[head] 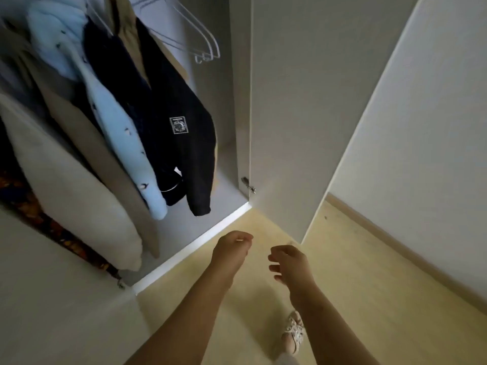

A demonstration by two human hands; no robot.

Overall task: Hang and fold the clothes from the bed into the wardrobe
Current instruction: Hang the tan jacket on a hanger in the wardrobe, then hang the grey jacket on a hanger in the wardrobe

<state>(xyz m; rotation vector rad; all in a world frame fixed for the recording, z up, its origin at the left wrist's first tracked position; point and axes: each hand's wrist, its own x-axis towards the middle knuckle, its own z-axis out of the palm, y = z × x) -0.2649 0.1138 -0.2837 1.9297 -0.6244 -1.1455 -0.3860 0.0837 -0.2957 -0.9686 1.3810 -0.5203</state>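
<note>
The open wardrobe [226,185] fills the upper left, with several garments hanging in it: a dark navy jacket [168,106] with a small white patch, a light blue fleece [110,111], a beige coat [87,133] and a cream one [68,191]. Empty white hangers [195,35] hang to the right of the clothes. My left hand [232,248] and my right hand [290,264] hover low over the floor in front of the wardrobe, fingers loosely curled, holding nothing. The bed is out of view.
The wardrobe's right door [316,114] stands open toward me, with a white wall [434,140] behind it. The left door [52,299] is open at the lower left. A patterned dark fabric [39,214] shows at the left. My sandalled foot [293,333] stands on the pale wooden floor [369,285].
</note>
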